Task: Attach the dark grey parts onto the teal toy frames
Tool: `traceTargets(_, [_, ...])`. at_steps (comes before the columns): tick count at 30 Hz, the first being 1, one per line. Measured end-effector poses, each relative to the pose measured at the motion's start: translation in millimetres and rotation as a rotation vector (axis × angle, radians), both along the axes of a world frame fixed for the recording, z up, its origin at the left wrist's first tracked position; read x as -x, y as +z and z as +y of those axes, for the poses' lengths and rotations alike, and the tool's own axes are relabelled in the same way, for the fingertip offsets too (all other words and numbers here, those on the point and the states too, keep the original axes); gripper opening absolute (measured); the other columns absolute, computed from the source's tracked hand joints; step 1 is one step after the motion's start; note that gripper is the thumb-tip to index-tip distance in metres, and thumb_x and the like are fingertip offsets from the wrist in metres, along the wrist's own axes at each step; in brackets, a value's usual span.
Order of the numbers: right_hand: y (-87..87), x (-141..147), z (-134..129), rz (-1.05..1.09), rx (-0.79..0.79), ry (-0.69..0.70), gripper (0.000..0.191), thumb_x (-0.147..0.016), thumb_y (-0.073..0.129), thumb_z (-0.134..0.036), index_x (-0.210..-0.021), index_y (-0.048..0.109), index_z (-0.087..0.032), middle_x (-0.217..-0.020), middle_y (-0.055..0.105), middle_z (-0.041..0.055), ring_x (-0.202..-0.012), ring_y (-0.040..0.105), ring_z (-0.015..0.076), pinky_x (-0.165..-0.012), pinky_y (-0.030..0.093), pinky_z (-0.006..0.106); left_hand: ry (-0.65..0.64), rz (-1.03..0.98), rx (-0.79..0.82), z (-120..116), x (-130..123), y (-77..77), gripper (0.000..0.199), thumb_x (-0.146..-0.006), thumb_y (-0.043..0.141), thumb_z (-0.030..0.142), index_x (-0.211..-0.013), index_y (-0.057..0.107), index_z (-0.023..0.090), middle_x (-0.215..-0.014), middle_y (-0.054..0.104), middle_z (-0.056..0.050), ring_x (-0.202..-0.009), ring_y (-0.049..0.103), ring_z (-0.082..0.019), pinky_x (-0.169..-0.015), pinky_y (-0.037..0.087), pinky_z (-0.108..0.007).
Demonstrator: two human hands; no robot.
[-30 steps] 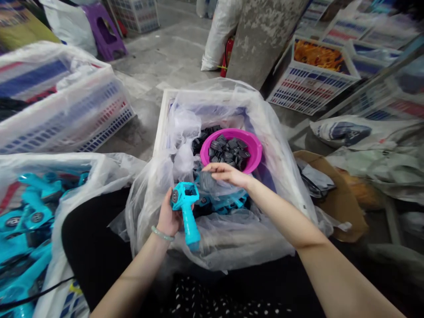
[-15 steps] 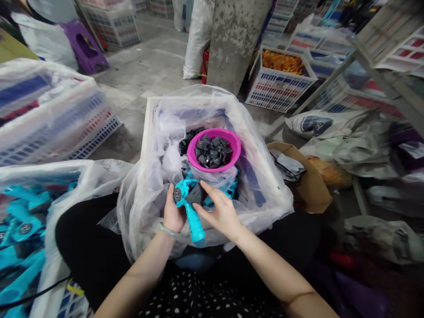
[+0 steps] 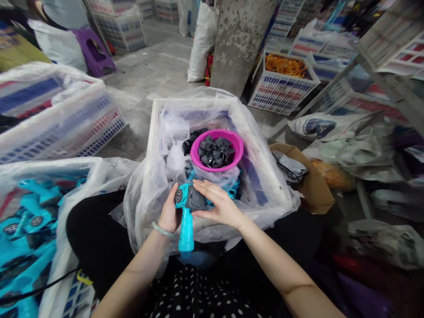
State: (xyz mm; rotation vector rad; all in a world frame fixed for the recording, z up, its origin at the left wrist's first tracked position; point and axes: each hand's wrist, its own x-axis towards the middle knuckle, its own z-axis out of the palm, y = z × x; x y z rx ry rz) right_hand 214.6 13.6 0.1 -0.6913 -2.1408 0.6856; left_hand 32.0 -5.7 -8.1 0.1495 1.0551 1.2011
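Plastic-lined crate (image 3: pixel 265 165), magenta bowl (image 3: pixel 238 152) inside, dark pieces (image 3: pixel 194 139) at the bowl's left, turquoise parts (image 3: pixel 234 190) nearer, grey floor (image 3: pixel 155 62) beyond, purple stool (image 3: pixel 94 55) far left, slatted crate (image 3: pixel 281 90) far right

Workshop, with crates (image 3: pixel 281 93) of plastic parts (image 3: pixel 37 198)

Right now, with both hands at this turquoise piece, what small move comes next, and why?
I'd probably press the dark cover gently with the right hand: its fingers rest on the cover, the left hand supports the turquoise piece, and I can't tell whether the cover is fully seated.
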Motion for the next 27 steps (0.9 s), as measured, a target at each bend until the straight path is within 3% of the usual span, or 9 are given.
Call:
traceTargets(4, [-1.0,2.6,-2.7,0.09,0.061,-0.043,0.078,-0.082,0.084,-0.042,-0.152,0.05,-0.029,-0.144,0.063,0.0096,-0.133,0.062,0.0274,-0.12,0.045,0.05,-0.017,0.024,-0.035,1.3,3.3,0.9,0.039,-0.078,0.076,0.054,-0.087,0.075,0.016,-0.084,0.08,-0.006,-0.096,0.076,-0.028,-0.094,0.059,-0.038])
traceTargets(14, [0.7,3.8,-3.7,0.157,-0.013,-0.1,0.084,-0.079,0.087,-0.041,-0.153,0.048,-0.032,-0.136,0.068,0.0094,-0.128,0.065,0.0279,-0.12,0.044,0.049,-0.036,0.031,-0.049,5.9,4.8,9.2,0.043,-0.072,0.081,0.058,-0.075,0.072,0.016,-0.076,0.078,-0.007,-0.096,0.075,-0.03,-0.094,0.058,-0.039])
traceTargets(23, [-7.8,8.4,4.8,0.211,0.175,-0.009,0.069,-0.078,0.087,-0.036,-0.14,0.058,-0.023,-0.147,0.059,0.0164,-0.136,0.059,0.0266,-0.114,0.05,0.042,-0.049,-0.002,-0.045,3.6,-2.0,0.9,0.042,-0.08,0.075,0.057,-0.088,0.074,0.015,-0.087,0.079,-0.007,-0.097,0.075,-0.029,-0.093,0.058,-0.039])
traceTargets(27, [-13.9,8.8,5.2,0.23,0.168,-0.018,0.066,-0.077,0.088,-0.039,-0.135,0.061,-0.022,-0.133,0.068,0.0143,-0.126,0.066,0.0263,-0.109,0.053,0.04,-0.121,0.148,-0.105,2.0,1.9,0.4,0.053,-0.084,0.067,0.064,-0.104,0.073,0.015,-0.099,0.078,-0.009,-0.101,0.073,-0.029,-0.09,0.058,-0.038])
